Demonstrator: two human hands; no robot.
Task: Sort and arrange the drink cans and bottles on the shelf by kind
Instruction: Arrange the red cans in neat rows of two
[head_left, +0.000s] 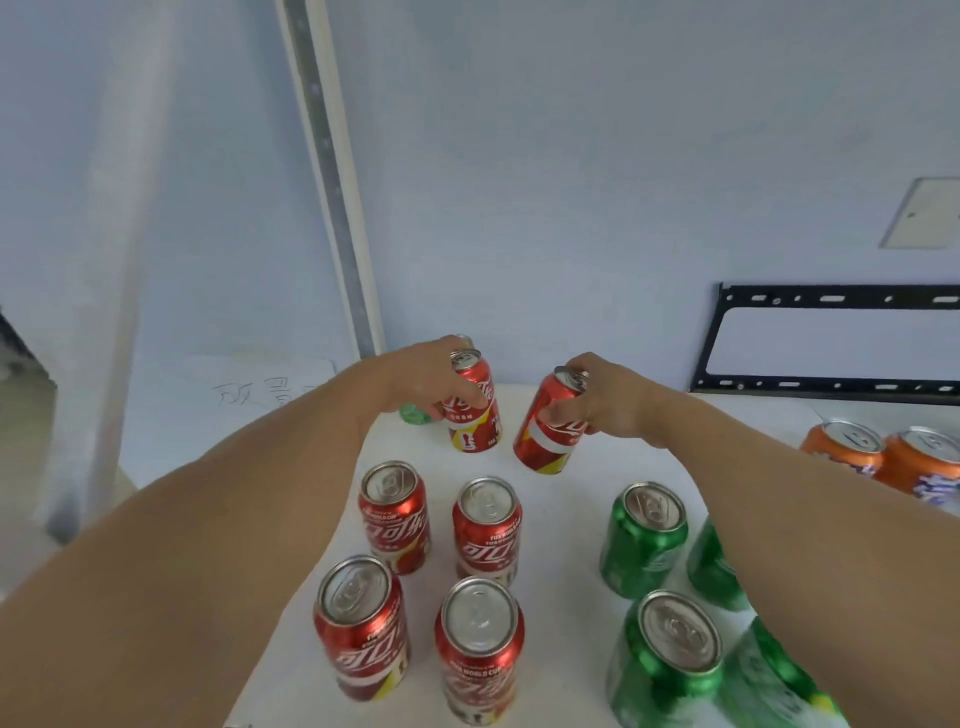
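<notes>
Gripping red cans: left hand (431, 382) upright, right hand (605, 402) tilted.

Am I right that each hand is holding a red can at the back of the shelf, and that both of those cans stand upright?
Not quite. The head view shows the left hand gripping an upright red can, but the red can in the right hand is tilted, its top leaning right. Each hand does hold a red can at the back.
</notes>
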